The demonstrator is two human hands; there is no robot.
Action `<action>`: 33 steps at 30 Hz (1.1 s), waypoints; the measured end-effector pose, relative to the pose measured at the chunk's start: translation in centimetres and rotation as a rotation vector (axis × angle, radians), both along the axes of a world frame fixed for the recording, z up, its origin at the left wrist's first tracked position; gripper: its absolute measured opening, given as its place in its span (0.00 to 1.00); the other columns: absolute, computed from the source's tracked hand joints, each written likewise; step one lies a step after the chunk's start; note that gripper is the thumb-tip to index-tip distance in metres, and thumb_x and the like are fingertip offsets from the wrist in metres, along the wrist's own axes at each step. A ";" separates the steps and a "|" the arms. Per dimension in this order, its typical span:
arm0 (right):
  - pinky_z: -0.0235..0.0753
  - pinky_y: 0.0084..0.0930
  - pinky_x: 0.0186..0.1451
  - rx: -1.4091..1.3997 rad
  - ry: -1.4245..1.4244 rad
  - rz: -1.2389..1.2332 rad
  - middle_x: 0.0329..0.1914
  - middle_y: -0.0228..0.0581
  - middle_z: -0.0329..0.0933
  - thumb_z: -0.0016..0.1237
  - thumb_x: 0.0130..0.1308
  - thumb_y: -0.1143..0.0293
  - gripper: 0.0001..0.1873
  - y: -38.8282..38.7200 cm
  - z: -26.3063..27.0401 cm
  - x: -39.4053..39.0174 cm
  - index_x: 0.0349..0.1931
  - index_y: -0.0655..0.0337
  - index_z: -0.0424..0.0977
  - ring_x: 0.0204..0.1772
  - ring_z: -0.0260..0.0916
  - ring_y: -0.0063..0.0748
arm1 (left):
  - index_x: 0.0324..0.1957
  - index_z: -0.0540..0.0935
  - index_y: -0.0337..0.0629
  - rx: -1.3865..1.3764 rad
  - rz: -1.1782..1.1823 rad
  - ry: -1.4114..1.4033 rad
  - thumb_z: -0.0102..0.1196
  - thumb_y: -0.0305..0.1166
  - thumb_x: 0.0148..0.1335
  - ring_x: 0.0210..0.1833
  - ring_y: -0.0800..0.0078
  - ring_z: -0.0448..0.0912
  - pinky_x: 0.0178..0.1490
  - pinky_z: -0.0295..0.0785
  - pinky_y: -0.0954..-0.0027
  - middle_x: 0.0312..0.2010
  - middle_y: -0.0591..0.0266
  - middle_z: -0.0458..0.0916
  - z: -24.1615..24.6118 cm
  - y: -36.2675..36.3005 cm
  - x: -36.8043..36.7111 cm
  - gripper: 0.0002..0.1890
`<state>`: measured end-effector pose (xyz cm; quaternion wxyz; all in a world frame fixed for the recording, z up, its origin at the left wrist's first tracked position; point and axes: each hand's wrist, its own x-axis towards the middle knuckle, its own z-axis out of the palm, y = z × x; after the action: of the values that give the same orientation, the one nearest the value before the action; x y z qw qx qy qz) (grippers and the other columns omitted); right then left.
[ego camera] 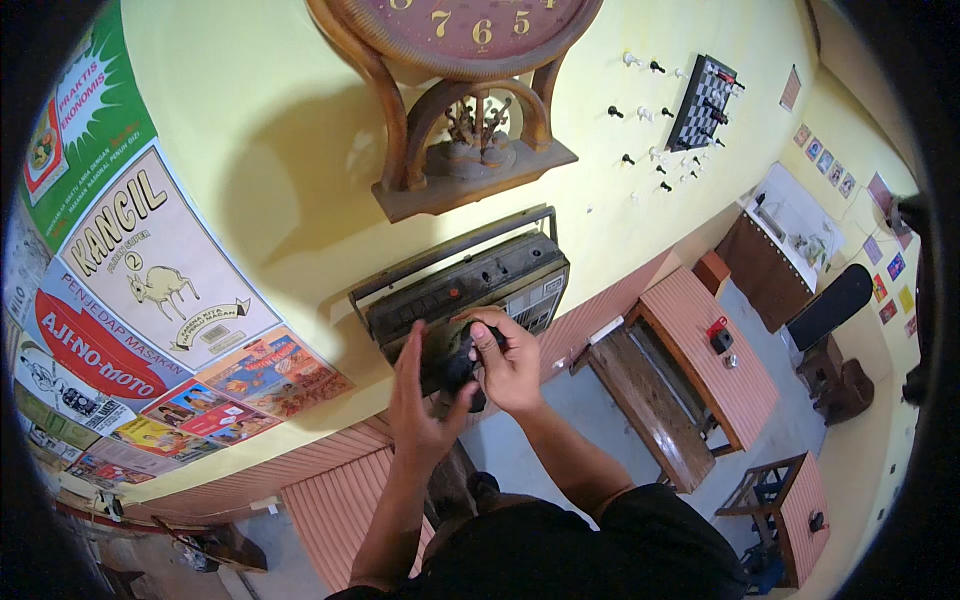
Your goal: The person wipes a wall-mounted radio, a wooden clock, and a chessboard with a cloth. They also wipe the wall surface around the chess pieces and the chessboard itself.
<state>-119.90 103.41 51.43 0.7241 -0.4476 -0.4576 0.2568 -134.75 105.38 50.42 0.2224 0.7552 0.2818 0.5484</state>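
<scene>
A dusty black portable radio cassette player (480,270), with a carrying handle and top buttons, is against the yellow wall just beyond my hands. My right hand (514,360) grips a dark, bunched-up cloth (450,360) in front of the player's lower face. To its left, my left hand (424,416) is raised with fingers and thumb spread around the cloth's near side, slightly blurred. Whether the left fingers touch the cloth cannot be made out. Both hands and the cloth hide part of the player's front.
A carved wooden wall clock (480,172) juts out above the player. Posters (161,262) cover the left wall; a chessboard (701,105) with pieces is mounted at right. Below stand a wooden bench (652,412), a pink striped table (712,337) and another striped table (345,510).
</scene>
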 end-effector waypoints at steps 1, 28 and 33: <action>0.77 0.22 0.45 -0.009 0.026 0.002 0.45 0.36 0.82 0.51 0.80 0.72 0.09 -0.5 0.0 -0.4 0.50 0.69 0.80 0.42 0.76 0.23 | 0.73 0.68 0.33 -0.043 -0.047 -0.017 0.74 0.30 0.61 0.69 0.47 0.78 0.70 0.72 0.57 0.66 0.39 0.77 0.6 -0.1 0.2 0.41; 0.68 0.46 0.79 -0.347 0.618 0.839 0.75 0.45 0.72 0.80 0.48 0.67 0.57 -9.1 -8.2 5.5 0.78 0.62 0.59 0.77 0.67 0.43 | 0.53 0.82 0.30 -0.260 -0.657 0.067 0.60 0.30 0.74 0.37 0.58 0.84 0.44 0.77 0.65 0.35 0.45 0.85 5.7 1.2 1.7 0.13; 0.65 0.47 0.81 -0.448 0.682 0.786 0.73 0.43 0.73 0.70 0.59 0.76 0.44 -10.5 -9.5 4.8 0.76 0.62 0.62 0.76 0.69 0.43 | 0.52 0.81 0.36 -0.260 -0.640 0.424 0.62 0.32 0.72 0.45 0.38 0.85 0.48 0.78 0.54 0.38 0.39 0.86 7.6 0.0 -0.6 0.13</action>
<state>-115.13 92.90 41.95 0.5680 -0.2782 -0.2645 0.7281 -135.35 105.33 58.05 0.4122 0.8669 0.1392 0.2434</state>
